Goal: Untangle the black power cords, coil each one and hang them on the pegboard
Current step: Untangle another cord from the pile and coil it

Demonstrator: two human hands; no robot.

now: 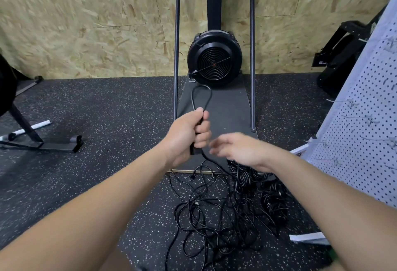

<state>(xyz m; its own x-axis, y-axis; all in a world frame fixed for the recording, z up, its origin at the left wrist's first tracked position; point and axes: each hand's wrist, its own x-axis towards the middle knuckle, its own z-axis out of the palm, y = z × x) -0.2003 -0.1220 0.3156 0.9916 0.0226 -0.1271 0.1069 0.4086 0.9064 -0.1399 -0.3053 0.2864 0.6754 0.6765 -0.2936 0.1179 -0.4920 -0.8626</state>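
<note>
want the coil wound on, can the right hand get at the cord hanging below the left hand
Probably yes. The right hand is open and empty beside the left hand, whose grip holds the cord. Nothing lies between it and the strand dropping to the tangled cords.

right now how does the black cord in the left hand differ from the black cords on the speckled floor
The held black cord forms one neat loop above the left hand; the floor cords sprawl in a tangle. The held one is lifted and gripped; the others lie loose, untouched. All are thin and black.
</note>
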